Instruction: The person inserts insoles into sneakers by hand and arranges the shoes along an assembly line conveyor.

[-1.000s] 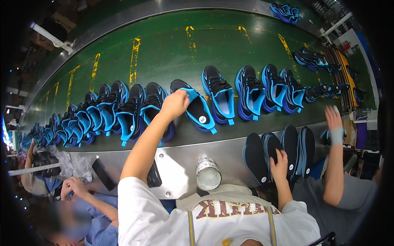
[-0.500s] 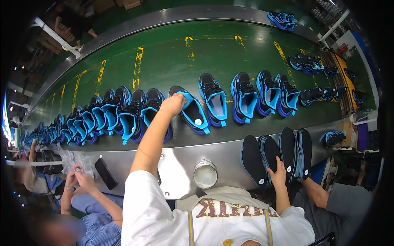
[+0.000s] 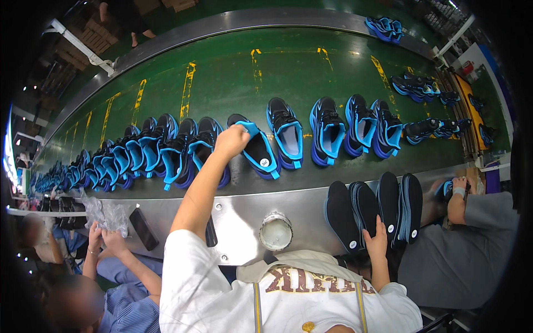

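My left hand point(image 3: 233, 141) is closed on the tongue of a black-and-blue sports shoe point(image 3: 270, 166) on the green belt. The tongue is pulled back to the left, and a dark insole with a round white sticker point(image 3: 264, 162) shows inside the shoe. My fingertips are partly hidden by the back of the hand. At the metal ledge, my right hand point(image 3: 377, 242) lies with thumb and fingers apart against the lower end of a stack of black insoles point(image 3: 363, 202). More insole stacks point(image 3: 410, 205) and another insole point(image 3: 340, 211) lie beside it.
A long row of similar shoes point(image 3: 150, 150) runs left; several more point(image 3: 327, 133) stand right. On the ledge are a tub of whitish stuff point(image 3: 276, 233) and a dark phone point(image 3: 143, 228). One person handles clear plastic point(image 3: 111, 213) at left; another person's hand point(image 3: 458, 191) reaches in at right.
My left hand stays on the shoe's tongue, and my right hand stays at the insoles. At right, the other person's hand has come up to a shoe on the ledge.
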Demonstrator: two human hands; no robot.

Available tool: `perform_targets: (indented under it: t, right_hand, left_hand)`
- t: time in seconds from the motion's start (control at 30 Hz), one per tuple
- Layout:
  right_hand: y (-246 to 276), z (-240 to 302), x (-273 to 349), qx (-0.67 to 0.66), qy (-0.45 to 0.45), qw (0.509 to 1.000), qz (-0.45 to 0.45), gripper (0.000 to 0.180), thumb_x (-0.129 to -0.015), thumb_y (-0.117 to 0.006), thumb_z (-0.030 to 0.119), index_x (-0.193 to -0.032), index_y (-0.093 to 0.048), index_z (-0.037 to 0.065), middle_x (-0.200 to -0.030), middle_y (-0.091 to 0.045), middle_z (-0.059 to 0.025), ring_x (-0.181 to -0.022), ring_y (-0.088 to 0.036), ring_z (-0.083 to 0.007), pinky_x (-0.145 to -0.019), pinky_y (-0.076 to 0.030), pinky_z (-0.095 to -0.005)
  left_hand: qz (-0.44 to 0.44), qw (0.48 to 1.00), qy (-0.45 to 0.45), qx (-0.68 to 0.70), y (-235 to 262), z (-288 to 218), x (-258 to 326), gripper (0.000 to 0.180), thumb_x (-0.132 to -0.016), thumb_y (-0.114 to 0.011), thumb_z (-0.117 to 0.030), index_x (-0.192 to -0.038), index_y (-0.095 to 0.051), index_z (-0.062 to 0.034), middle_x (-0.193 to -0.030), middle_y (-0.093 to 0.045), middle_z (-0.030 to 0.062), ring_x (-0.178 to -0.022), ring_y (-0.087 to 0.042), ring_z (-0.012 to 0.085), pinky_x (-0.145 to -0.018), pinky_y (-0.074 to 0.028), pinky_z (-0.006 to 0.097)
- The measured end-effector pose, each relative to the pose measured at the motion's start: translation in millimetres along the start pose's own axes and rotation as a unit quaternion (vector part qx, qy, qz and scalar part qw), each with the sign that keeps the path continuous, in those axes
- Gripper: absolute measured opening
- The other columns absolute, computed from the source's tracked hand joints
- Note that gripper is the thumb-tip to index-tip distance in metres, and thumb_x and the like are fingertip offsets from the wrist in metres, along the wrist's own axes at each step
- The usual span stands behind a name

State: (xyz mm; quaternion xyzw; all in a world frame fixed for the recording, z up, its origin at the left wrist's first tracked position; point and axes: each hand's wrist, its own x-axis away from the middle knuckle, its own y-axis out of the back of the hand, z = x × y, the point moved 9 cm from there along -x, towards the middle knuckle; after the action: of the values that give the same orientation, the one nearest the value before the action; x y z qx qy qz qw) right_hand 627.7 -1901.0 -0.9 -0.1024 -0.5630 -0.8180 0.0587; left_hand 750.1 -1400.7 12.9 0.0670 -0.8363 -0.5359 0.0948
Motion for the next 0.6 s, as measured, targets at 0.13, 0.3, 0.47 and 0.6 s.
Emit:
perform_targets:
  t: [0.13,0.3,0.47,0.6]
  right_hand:
    - [5.9,-7.2,2.3,-0.046,0.005,0.999,-0.002,0.060,-0.072,-0.059,0.022,-0.123,-0.034,0.004,-0.117,-0.038,-0.0282,-0.106,-0.039,-0.0405,-0.090,-0.033,-0.0390]
    - [38.2,7.2,-1.4,-0.043,0.002,0.999,0.027,0.046,-0.083,-0.045,0.024,-0.119,-0.037,-0.004,-0.119,-0.037,-0.0282,-0.112,-0.036,-0.0383,-0.092,-0.030,-0.0364]
    - [87.8,62.2,-46.6,-0.152,0.135,0.978,-0.049,0.029,-0.086,-0.041,0.015,-0.106,-0.049,-0.006,-0.103,-0.052,-0.0205,-0.095,-0.052,-0.0272,-0.083,-0.038,-0.0292]
    - [88.0,124.3,-103.6,-0.249,0.158,0.954,-0.045,0.022,-0.082,-0.050,0.014,-0.091,-0.056,-0.006,-0.084,-0.058,-0.0105,-0.074,-0.054,-0.0142,-0.066,-0.042,-0.0249]
  left_hand:
    - [-0.144,0.844,0.098,0.507,30.9,41.6,25.3,0.019,-0.078,-0.046,-0.014,-0.083,-0.060,-0.0014,-0.068,-0.056,0.0040,-0.046,-0.040,0.0083,-0.044,-0.032,0.022]
    - [-0.146,0.763,0.100,0.622,70.9,46.0,52.9,0.003,-0.070,-0.048,-0.003,-0.073,-0.049,-0.0033,-0.058,-0.048,-0.0005,-0.043,-0.033,0.0038,-0.039,-0.023,0.017]
    - [-0.044,0.937,0.047,0.342,63.7,-42.1,35.5,0.029,-0.071,-0.044,-0.008,-0.100,-0.043,-0.0062,-0.055,-0.049,0.0068,-0.045,-0.045,0.0154,-0.044,-0.037,0.028]
    - [-0.049,0.990,-0.130,0.014,15.6,-112.7,8.3,0.044,-0.073,-0.053,-0.022,-0.110,-0.041,-0.0033,-0.064,-0.054,0.0160,-0.059,-0.055,0.0304,-0.055,-0.042,0.036]
